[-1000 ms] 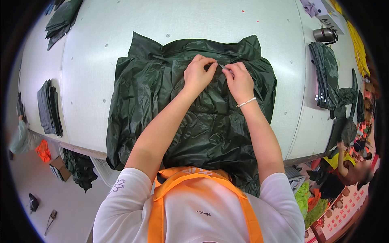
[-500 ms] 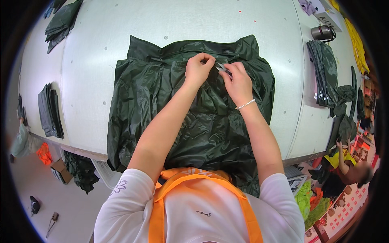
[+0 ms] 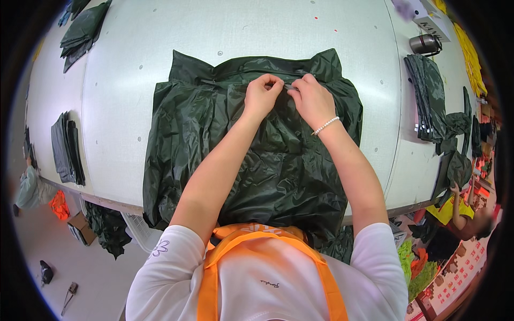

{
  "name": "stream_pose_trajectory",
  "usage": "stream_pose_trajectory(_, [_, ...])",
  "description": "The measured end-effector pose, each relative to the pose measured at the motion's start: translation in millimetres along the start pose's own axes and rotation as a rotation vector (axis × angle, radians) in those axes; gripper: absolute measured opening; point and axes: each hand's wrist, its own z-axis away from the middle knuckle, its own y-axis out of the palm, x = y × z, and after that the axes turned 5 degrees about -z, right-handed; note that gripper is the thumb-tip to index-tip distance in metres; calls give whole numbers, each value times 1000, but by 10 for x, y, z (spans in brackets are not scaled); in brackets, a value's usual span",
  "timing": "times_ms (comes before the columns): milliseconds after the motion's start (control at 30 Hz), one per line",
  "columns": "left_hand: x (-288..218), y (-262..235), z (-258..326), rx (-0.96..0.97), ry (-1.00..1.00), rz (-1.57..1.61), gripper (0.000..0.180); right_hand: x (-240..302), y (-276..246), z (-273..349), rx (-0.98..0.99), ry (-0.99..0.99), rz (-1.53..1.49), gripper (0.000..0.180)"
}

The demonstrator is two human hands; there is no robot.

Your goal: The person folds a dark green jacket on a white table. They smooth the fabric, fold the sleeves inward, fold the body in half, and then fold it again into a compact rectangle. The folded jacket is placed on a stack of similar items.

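Observation:
A dark green, shiny garment (image 3: pixel 267 176), a jacket or raincoat by its look, is spread in front of me and drapes over the table's near edge. Its collar (image 3: pixel 251 65) lies at the far end. Just below the collar my left hand (image 3: pixel 263 96) is closed in a pinch; what sits between its fingertips, cloth or thread, is too small to make out. Close to its right, my right hand (image 3: pixel 313 100) is closed around small metal thread snips, mostly hidden by the fingers, with the tip pointing toward the left fingertips.
Folded dark green pieces (image 3: pixel 67 147) lie on the table (image 3: pixel 115 107) at left, more (image 3: pixel 85 32) at far left. At right are another folded stack (image 3: pixel 426 91), a metal flask (image 3: pixel 425 44) and a white box (image 3: pixel 433 25). A co-worker (image 3: pixel 460 211) stands at lower right.
My right hand has turned and moved slightly left and away from me, bringing the snips up to the left fingertips. The left hand has stayed almost in place, still pinching.

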Motion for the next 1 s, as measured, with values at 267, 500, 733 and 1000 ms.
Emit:
stream_pose_trajectory(267, [-84,-30,31,-39,33,74,12,-29,-144,-83,39,54,-14,17])
stream_pose_trajectory(500, [-729,-1527,1488,-310,334,-102,7,-1383,-510,788,-491,330,-238,21])
stream_pose_trajectory(733, [445,-3555,3247,-728,-642,-1014,38,-2643,-537,2305,-463,798,240,29])
stream_pose_trajectory(1000, [-450,-1754,2088,212,484,-1001,70,221,-413,1399,204,-360,-170,96])
